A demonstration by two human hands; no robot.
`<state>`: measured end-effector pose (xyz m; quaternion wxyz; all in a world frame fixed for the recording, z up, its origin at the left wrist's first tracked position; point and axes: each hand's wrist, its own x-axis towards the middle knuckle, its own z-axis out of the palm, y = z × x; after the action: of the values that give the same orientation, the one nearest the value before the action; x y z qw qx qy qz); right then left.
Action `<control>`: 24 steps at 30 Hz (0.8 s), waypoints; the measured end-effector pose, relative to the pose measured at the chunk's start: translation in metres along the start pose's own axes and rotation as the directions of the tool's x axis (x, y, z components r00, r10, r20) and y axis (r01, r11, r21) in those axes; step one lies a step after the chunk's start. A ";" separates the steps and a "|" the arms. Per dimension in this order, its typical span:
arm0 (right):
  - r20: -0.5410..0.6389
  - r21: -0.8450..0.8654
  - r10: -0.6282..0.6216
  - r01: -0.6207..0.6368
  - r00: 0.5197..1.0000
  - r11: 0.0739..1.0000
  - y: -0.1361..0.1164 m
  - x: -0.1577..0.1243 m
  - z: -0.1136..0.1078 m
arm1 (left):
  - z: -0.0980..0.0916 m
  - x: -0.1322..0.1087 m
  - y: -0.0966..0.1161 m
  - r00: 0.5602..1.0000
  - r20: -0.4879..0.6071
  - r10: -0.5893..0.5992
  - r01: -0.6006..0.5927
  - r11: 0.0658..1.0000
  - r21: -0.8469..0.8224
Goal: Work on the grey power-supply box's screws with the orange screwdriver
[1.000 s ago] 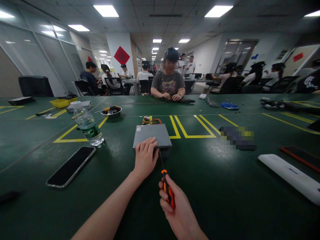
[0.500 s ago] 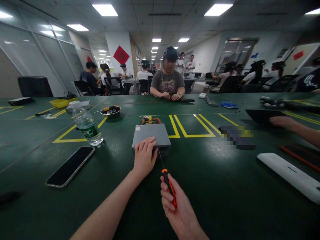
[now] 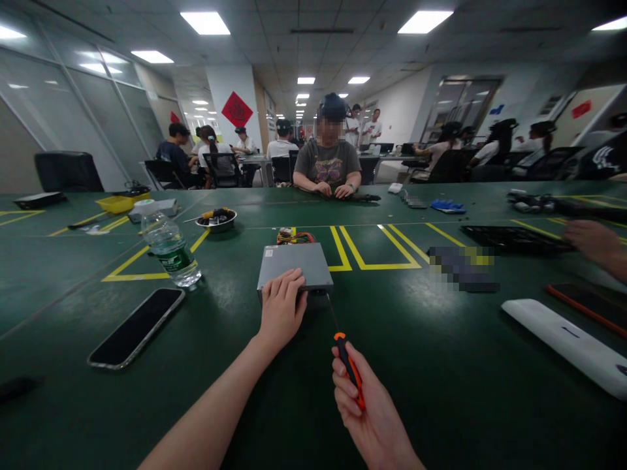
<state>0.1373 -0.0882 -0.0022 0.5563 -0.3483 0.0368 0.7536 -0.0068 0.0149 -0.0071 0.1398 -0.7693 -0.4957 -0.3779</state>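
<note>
A grey metal computer power supply point(image 3: 295, 262) lies on the green table in front of me, a bundle of coloured cables point(image 3: 296, 237) at its far side. My left hand point(image 3: 281, 303) grips its near left part, fingers flat over the top and thumb down by the front face. In my right hand point(image 3: 360, 391) is a screwdriver point(image 3: 351, 365) with an orange and black handle, fingers wrapped round it. Its thin shaft slants up to the right end of the power supply's near face; whether the tip touches is too small to tell.
On the left are a phone point(image 3: 137, 328), a water bottle point(image 3: 171, 251) and a metal bowl point(image 3: 216, 220) with tools. To the right lie a white casing point(image 3: 563, 343), a black panel point(image 3: 514, 239) and another person's hand point(image 3: 595, 245). Opposite, a person point(image 3: 328, 156) sits working.
My right hand and the screwdriver have moved right along the power supply's near face. My left hand stays put. At right, the other person's hand has left the black panel, which now lies flat.
</note>
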 end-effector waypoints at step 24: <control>-0.031 -0.337 -0.061 0.047 0.998 0.940 -0.003 -0.005 0.001 | 0.000 0.000 -0.008 0.999 -0.003 0.034 -0.034 0.999 -0.010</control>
<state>0.1396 -0.0908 0.0026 0.5083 -0.4544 -0.0906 0.7259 -0.0140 0.0185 -0.0085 0.1430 -0.7780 -0.4803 -0.3789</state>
